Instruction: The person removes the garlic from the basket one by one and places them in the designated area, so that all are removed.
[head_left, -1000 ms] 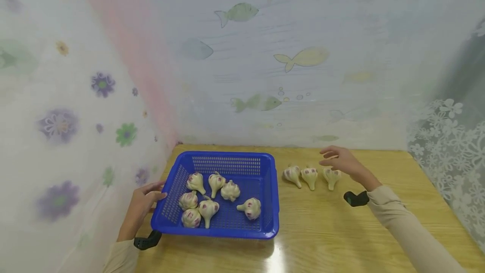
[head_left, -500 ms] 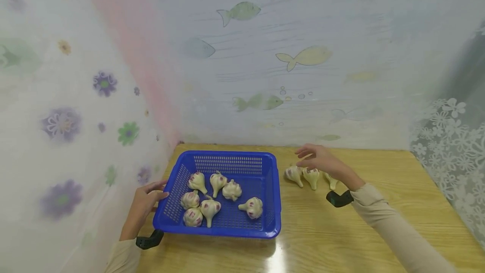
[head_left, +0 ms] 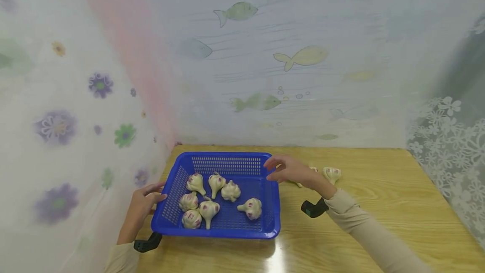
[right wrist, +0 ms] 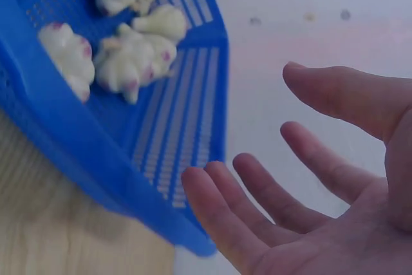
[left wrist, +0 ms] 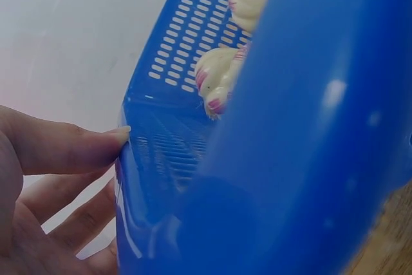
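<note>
A blue plastic basket [head_left: 214, 234] with slotted walls holds several garlic bulbs [head_left: 208, 210], most toward its left side, and one bulb [head_left: 253, 208] lies apart on the right. My left hand [head_left: 140, 206] grips the basket's left rim; the left wrist view shows the thumb [left wrist: 77, 149] on the rim and the other fingers outside the wall. Over the basket's right back corner, my right hand [head_left: 291, 172] hovers with thumb and fingers spread and nothing held. In the right wrist view, its fingers [right wrist: 277, 194] look loosely bent beside the rim.
To the right of the basket, a garlic bulb [head_left: 331, 175] lies on the wooden table [head_left: 382, 197]; others beside it are mostly hidden behind my right hand. A fish-painted wall [head_left: 242, 62] borders the table's back, and a flowered wall [head_left: 79, 146] rises at left.
My right hand has swept left from over the garlic bulbs on the table to the basket's right back corner. The left hand has stayed on the left rim.
</note>
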Demonstrator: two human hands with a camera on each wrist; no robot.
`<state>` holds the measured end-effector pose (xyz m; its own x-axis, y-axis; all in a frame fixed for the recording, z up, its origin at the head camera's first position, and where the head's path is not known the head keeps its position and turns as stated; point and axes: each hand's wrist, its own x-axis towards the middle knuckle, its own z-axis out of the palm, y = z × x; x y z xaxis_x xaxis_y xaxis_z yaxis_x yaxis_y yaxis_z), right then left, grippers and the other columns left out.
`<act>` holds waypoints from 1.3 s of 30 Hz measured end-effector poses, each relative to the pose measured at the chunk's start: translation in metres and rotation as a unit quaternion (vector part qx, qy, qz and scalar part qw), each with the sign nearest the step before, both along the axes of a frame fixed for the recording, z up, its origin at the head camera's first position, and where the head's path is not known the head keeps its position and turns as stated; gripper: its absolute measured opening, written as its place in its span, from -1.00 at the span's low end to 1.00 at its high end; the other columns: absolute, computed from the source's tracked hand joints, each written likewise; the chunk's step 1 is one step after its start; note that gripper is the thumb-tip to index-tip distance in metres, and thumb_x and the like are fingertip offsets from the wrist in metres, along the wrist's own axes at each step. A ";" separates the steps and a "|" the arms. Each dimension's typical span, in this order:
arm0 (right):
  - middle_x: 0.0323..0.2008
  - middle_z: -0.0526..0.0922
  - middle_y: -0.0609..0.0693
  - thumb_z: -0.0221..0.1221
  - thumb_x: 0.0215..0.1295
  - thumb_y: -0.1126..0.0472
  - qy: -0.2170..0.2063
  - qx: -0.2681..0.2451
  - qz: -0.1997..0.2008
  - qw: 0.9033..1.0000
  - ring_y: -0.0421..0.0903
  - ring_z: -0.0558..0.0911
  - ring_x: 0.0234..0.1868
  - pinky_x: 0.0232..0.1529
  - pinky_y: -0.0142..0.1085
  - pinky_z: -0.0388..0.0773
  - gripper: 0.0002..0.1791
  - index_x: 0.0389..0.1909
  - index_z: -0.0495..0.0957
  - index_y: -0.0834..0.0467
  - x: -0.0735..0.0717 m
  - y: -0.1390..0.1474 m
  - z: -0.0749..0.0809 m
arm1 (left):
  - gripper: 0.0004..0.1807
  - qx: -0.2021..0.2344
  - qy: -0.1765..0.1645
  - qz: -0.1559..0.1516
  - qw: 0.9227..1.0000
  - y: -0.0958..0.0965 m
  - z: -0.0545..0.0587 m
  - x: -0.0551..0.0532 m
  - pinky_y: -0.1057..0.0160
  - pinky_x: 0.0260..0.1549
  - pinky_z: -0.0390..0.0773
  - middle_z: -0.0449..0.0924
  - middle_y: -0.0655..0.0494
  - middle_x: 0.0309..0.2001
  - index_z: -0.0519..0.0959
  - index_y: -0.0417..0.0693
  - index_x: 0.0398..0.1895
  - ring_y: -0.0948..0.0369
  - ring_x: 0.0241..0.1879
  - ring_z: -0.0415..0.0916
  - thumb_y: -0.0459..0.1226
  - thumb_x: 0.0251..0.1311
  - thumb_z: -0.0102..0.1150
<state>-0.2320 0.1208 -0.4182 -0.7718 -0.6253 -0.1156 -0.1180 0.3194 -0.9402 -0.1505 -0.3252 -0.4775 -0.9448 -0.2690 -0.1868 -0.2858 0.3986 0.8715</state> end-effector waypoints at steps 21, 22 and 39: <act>-0.09 0.55 0.25 0.28 0.16 0.27 -0.095 -0.007 0.051 0.994 0.02 0.62 -0.20 -0.18 0.03 0.56 -0.56 0.05 0.47 0.33 0.015 -0.091 -0.032 | -0.51 0.013 0.001 -0.005 1.000 0.001 0.003 -0.002 0.12 -0.40 0.61 0.45 -0.25 0.05 0.45 -0.19 0.22 0.11 -0.33 0.56 -0.30 0.18 0.11; -0.12 0.57 0.22 0.27 0.16 0.27 -0.099 -0.008 0.055 0.994 0.04 0.62 -0.19 -0.18 0.04 0.56 -0.56 0.05 0.46 0.34 0.015 -0.095 -0.034 | -0.51 0.011 -0.001 -0.004 1.000 0.001 0.003 -0.002 0.11 -0.39 0.61 0.45 -0.25 0.05 0.45 -0.20 0.22 0.11 -0.32 0.56 -0.30 0.18 0.10; -0.27 0.55 0.11 0.31 0.06 0.27 -0.154 0.028 0.016 0.988 0.29 0.54 -0.12 -0.25 0.05 0.57 -0.51 0.02 0.45 0.32 0.017 -0.147 -0.065 | -0.50 0.018 -0.001 0.002 1.000 0.000 0.000 -0.001 0.09 -0.36 0.62 0.44 -0.22 0.06 0.44 -0.18 0.23 0.11 -0.30 0.55 -0.29 0.18 0.10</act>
<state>-0.2153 -0.0262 -0.4829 -0.6742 -0.6353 -0.3766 0.1592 0.3730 -0.9141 -0.1513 -0.3252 -0.4771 -0.9430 -0.2670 -0.1988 -0.2901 0.3663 0.8841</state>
